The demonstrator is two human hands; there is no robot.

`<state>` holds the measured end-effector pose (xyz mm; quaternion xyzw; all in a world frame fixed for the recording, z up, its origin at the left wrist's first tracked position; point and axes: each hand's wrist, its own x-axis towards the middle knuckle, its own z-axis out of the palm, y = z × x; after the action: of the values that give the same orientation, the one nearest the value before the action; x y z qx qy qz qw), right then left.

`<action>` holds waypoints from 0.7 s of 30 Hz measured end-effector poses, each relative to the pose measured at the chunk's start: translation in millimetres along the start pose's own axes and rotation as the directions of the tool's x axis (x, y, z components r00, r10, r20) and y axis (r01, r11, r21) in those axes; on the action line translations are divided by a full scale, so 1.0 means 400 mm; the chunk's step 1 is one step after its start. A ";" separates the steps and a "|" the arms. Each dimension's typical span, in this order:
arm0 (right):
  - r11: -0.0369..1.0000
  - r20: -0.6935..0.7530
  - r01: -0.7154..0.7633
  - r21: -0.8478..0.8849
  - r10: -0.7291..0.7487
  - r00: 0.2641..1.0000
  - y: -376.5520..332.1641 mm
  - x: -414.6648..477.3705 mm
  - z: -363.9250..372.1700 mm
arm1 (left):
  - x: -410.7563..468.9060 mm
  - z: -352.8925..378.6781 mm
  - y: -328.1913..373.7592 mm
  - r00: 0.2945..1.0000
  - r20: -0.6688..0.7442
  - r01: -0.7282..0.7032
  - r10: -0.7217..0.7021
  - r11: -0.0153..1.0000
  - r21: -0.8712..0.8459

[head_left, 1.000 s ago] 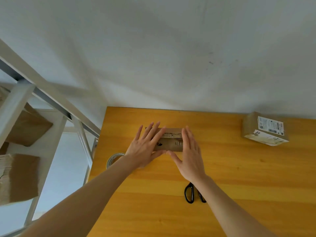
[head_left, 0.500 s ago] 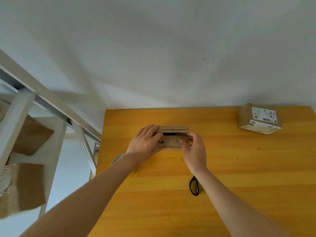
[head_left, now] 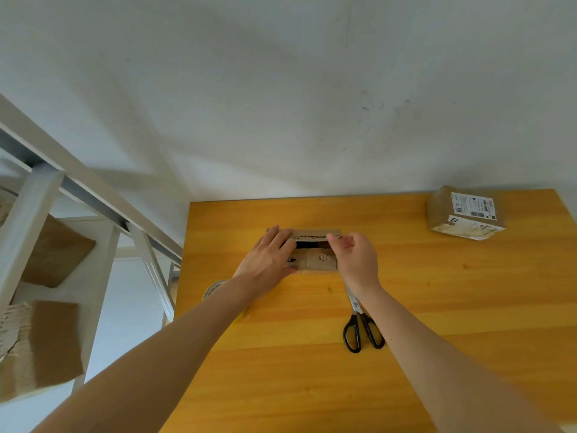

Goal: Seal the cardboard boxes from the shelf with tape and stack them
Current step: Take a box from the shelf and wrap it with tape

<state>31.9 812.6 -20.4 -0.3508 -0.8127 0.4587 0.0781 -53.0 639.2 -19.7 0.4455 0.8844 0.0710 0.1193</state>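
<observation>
Resting on the yellow worktop (head_left: 437, 307), 1 small cardboard box (head_left: 315, 259), far flap (head_left: 317, 235) raised, dark gap showing beneath. Left hand (head_left: 270, 259): flat over the box's left end, fingers extended, grip not closed. Right hand (head_left: 356, 260): fingers pinched on the flap's right corner. Tape roll (head_left: 214, 289): near side of the left grip, partly hidden by the forearm. Scissors (head_left: 362, 326): just nearer than the right grip. Labelled parcel (head_left: 465, 214): well right. Shelf (head_left: 46, 245): far left, holding cardboard.

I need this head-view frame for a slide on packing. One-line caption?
Both hands, left and right, close a small box on the table, scissors nearby.
</observation>
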 end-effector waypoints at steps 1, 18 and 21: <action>1.000 0.020 -0.022 -0.006 0.022 1.000 -0.001 0.005 -0.001 | 0.000 0.000 0.001 1.000 0.010 -0.001 0.001 1.000 0.006; 0.866 0.029 0.318 -0.385 -0.333 0.943 -0.001 -0.004 0.041 | -0.002 0.041 -0.035 0.999 0.046 -0.002 -0.005 0.990 0.143; 0.664 0.375 0.531 -0.527 -0.380 0.846 0.020 -0.010 0.054 | -0.004 0.054 -0.043 0.998 0.054 0.016 -0.023 0.993 0.118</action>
<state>29.3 797.7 -38.4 -0.0842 -0.9810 0.1732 -0.0225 -59.3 628.3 -44.3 0.4451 0.8877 0.0052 0.1180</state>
